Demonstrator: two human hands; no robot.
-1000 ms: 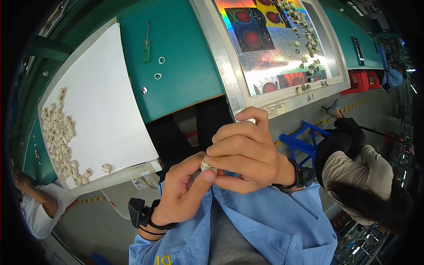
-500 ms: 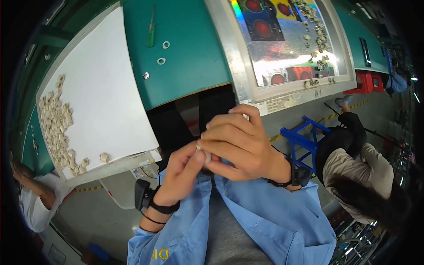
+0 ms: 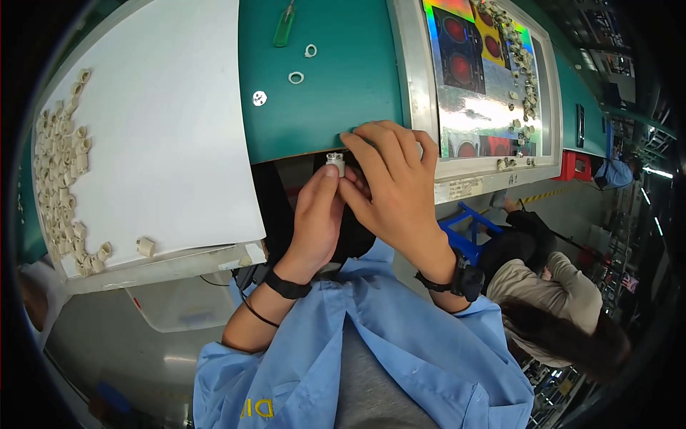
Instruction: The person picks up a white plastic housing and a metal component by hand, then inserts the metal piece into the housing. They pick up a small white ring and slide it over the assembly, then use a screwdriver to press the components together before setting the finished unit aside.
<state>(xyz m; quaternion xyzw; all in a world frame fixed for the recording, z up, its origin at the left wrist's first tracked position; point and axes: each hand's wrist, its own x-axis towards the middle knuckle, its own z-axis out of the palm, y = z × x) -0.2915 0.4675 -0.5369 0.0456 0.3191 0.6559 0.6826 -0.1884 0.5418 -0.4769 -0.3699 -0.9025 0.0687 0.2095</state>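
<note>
My left hand (image 3: 319, 214) pinches a small off-white cylindrical fitting (image 3: 335, 170) with a shiny metal top, held upright just off the near edge of the green work surface (image 3: 321, 121). My right hand (image 3: 396, 175) is beside it, fingers spread and curved over the edge, its thumb close to the fitting; whether the thumb touches it I cannot tell. On the green surface lie two pale rings (image 3: 296, 78), a round metal disc (image 3: 259, 98) and a screwdriver (image 3: 284, 27) with a green handle.
At left, a framed board (image 3: 164, 129) with a white sheet bears a heap of beige cylindrical fittings (image 3: 61, 164) and one lone fitting (image 3: 146, 247). A framed tray (image 3: 421, 86) at right holds small metal-and-white parts (image 3: 525, 71). A person (image 3: 550, 300) sits at far right, near a blue stool (image 3: 464, 232).
Both hands have moved forward to the green surface's edge. My right fingers have come off the fitting and spread, while the left keeps it. The view has shifted.
</note>
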